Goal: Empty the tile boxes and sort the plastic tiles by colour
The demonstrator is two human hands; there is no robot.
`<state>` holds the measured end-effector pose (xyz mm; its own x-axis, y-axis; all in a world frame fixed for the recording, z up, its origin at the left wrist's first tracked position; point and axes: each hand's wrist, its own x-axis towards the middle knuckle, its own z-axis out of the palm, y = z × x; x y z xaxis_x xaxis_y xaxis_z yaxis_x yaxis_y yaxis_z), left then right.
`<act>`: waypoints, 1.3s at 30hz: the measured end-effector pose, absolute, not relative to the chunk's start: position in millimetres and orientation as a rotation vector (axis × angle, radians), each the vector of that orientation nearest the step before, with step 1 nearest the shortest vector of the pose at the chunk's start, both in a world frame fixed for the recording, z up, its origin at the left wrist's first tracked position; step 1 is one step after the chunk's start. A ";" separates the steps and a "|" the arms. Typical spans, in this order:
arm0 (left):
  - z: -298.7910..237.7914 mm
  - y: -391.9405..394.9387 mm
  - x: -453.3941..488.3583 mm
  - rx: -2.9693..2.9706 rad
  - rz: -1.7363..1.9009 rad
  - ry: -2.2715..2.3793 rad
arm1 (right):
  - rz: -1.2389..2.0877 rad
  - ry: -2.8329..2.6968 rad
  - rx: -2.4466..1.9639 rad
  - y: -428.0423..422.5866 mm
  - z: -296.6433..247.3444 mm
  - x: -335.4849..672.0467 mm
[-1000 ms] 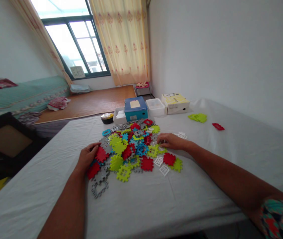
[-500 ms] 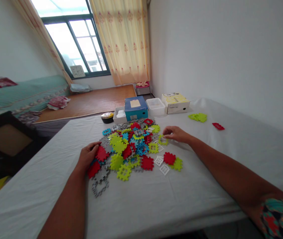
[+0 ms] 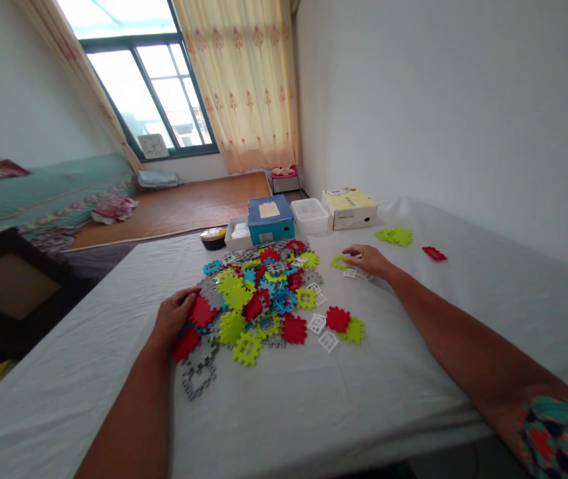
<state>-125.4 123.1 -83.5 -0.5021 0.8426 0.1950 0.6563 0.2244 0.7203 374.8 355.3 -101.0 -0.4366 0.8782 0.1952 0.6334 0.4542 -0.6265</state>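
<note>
Patterned yellow curtains hang by a dark-framed window, beyond a surface draped in creased white cloth. Across it spreads a heap of notched plastic tiles in red, lime green, blue and grey. To the heap's right, the right hand pinches the edge of a lime-green, open-centred plastic piece, near small white lattice pieces. The left hand lies curled at the heap's left edge, against a flat red notched tile; whether it grips anything, I cannot tell. Behind stand a blue cardboard box, a clear plastic tub and a yellow-and-white box.
</note>
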 end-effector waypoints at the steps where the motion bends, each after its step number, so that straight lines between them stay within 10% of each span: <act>1: -83.7 123.2 -125.9 1.424 1.141 2.260 | 0.624 -2.260 -1.253 355.3 -102.1 375.3; 23: -86.6 123.2 -128.4 1.405 1.147 2.263 | 0.193 -1.455 -1.841 401.5 -115.7 475.6; 39: -90.7 124.9 -132.7 1.427 1.130 2.247 | 0.624 -2.261 -1.004 332.6 -77.4 361.8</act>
